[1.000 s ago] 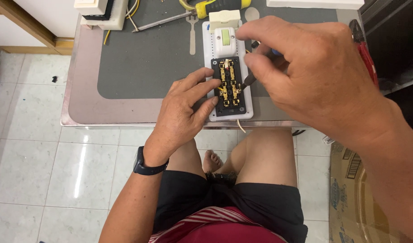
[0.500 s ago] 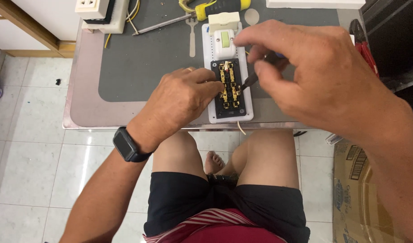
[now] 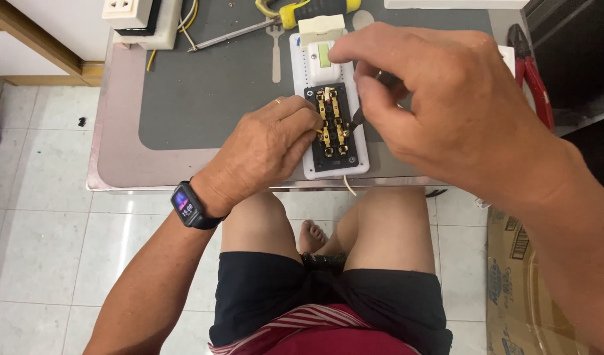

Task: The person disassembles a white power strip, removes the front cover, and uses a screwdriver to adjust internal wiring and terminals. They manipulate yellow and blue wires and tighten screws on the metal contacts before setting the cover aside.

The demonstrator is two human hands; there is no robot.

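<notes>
So the white socket plate (image 3: 328, 105) is lying flat near the front edge of the worktop (image 3: 183, 105), roughly the middle of that edge, long side running front to back. Its black insert with the brass contacts (image 3: 333, 125) is facing up and exposed, and there's a small white switch with a green bit (image 3: 323, 56) sitting at the far end of the plate.

Left hand (image 3: 269, 148) is resting on the worktop right against the plate's left side, fingers curled with the tips touching the insert's edge, steadying it. Right hand (image 3: 440, 105) is up over the plate's right side, fingers pinched shut on a thin dark tool (image 3: 358, 117) whose tip pokes down at the brass contacts. Can't really tell what kind of tool, the hand hides most of it.

Back edge has a yellow-handled screwdriver (image 3: 315, 9), left back corner a white outlet block (image 3: 126, 9) with yellow wires. Red-handled pliers (image 3: 532, 72) sit by the right edge. Smartwatch (image 3: 185, 205) on the left wrist.
</notes>
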